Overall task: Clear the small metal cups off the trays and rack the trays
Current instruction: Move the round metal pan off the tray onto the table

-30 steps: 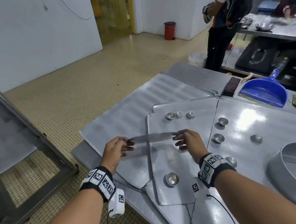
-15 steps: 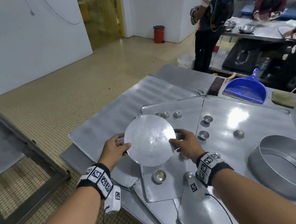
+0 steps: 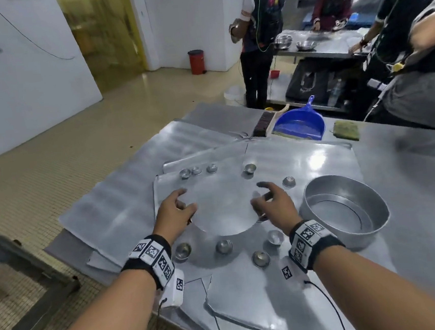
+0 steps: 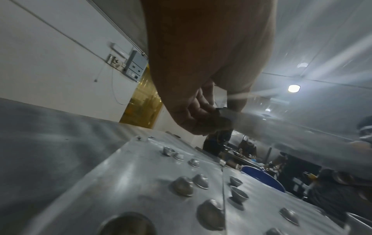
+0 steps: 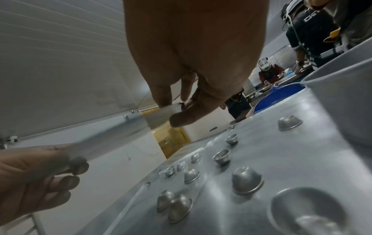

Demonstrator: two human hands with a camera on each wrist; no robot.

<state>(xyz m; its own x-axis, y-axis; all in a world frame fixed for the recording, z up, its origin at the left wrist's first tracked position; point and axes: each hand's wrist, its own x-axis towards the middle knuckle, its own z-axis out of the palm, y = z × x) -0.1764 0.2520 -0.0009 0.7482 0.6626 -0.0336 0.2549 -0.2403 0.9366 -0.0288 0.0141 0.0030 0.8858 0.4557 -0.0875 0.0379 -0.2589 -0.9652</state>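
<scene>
A round flat metal disc (image 3: 223, 207) is held level above the trays, gripped at opposite edges by my left hand (image 3: 186, 201) and right hand (image 3: 260, 195). In the left wrist view my left hand (image 4: 209, 117) has its fingers curled round the disc's rim (image 4: 281, 132). My right hand (image 5: 177, 111) pinches the other edge of the disc (image 5: 112, 143). Several small metal cups (image 3: 223, 246) lie on the flat metal trays (image 3: 317, 160), some upright, some upside down. Three more cups (image 3: 195, 171) stand in a row at the far edge.
A round deep metal pan (image 3: 350, 229) stands right of my right hand. A blue dustpan (image 3: 297, 125), a brush (image 3: 263, 124) and a sponge (image 3: 346, 129) lie at the table's far side. A metal rack frame (image 3: 20, 253) stands on the floor at left. People work behind the table.
The disc was tilted up facing me half a second ago. It is now turned level and lower over the trays, still held by both hands.
</scene>
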